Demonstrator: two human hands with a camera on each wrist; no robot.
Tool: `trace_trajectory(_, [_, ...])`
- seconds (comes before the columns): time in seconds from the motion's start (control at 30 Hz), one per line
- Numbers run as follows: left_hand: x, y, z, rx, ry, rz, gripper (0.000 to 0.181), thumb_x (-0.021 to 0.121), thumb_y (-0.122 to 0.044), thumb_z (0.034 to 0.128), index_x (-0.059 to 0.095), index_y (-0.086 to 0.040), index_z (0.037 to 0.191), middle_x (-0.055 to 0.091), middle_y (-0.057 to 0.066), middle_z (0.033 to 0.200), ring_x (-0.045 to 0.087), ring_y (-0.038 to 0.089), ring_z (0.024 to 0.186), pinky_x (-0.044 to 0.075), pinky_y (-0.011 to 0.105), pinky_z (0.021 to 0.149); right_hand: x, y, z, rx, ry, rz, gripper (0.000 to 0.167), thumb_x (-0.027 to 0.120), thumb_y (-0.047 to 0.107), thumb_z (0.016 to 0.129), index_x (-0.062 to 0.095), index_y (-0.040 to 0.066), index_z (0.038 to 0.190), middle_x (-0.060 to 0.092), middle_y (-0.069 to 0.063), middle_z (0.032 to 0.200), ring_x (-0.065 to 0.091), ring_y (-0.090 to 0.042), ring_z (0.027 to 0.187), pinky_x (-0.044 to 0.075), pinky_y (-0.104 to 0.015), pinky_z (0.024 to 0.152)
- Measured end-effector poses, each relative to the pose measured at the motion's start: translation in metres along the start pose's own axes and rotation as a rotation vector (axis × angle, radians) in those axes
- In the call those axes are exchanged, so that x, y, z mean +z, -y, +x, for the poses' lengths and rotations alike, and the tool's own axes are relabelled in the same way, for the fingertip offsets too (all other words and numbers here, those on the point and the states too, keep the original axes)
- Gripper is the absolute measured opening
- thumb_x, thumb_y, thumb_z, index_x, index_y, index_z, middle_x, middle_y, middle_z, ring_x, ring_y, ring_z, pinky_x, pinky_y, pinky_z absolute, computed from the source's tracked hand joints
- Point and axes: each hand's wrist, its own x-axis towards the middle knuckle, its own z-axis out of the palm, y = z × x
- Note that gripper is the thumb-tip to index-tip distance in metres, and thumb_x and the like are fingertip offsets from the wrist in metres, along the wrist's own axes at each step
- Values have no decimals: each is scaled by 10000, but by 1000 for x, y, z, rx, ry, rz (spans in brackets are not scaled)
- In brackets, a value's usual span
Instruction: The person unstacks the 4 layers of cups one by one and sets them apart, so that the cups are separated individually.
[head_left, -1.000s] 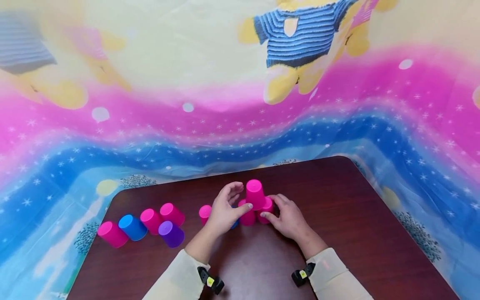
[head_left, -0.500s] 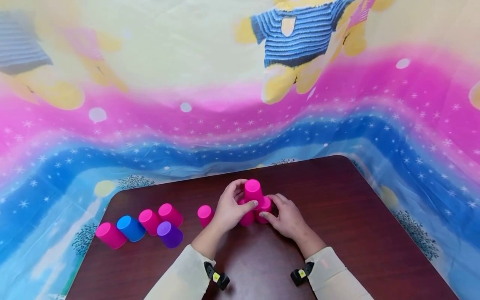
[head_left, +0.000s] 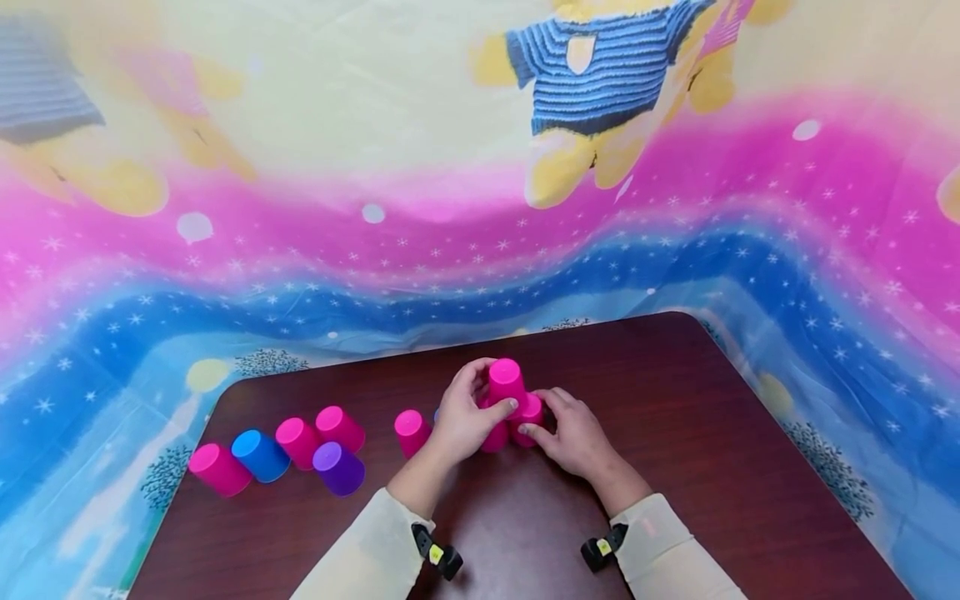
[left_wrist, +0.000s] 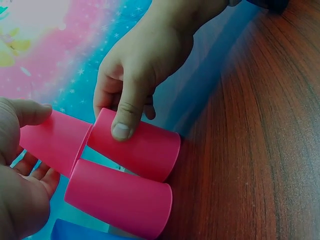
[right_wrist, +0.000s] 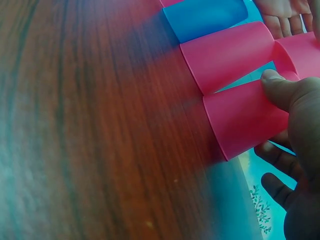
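A pink cup (head_left: 506, 377) stands upside down across two lower pink cups, bridging them. My left hand (head_left: 461, 417) holds this top cup, thumb in front and fingers behind its left side. My right hand (head_left: 573, 433) grips the lower right pink cup (left_wrist: 137, 145), with the thumb on its near face in the left wrist view. Beside it stands the lower left pink cup (left_wrist: 117, 200), partly behind my left hand in the head view. A blue cup (right_wrist: 207, 20) is close to that one; my left hand covers most of it in the head view.
Another pink cup (head_left: 412, 433) stands left of my left forearm. Farther left on the brown table (head_left: 712, 433) are more pink cups (head_left: 221, 469), a blue cup (head_left: 260, 456) and a purple cup (head_left: 339, 468). A patterned cloth (head_left: 420, 250) hangs behind the table.
My left hand has moved right and closed around the top pink cup, its thumb now across the cup's front. The right hand has stayed on the lower right cup.
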Motion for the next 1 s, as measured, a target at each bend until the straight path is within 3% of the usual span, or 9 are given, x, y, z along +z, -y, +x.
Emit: trace_trajectory(1.0, [-47, 2, -20, 27, -62, -45, 657, 856, -100, 855, 531, -134, 1425, 615, 41, 1369, 585, 261, 1308, 442, 460, 1146, 3, -2, -3, -9, -17, -2, 590, 824, 425, 886, 611, 159, 1367, 637, 0, 1189, 641, -211, 1068, 587, -438, 926])
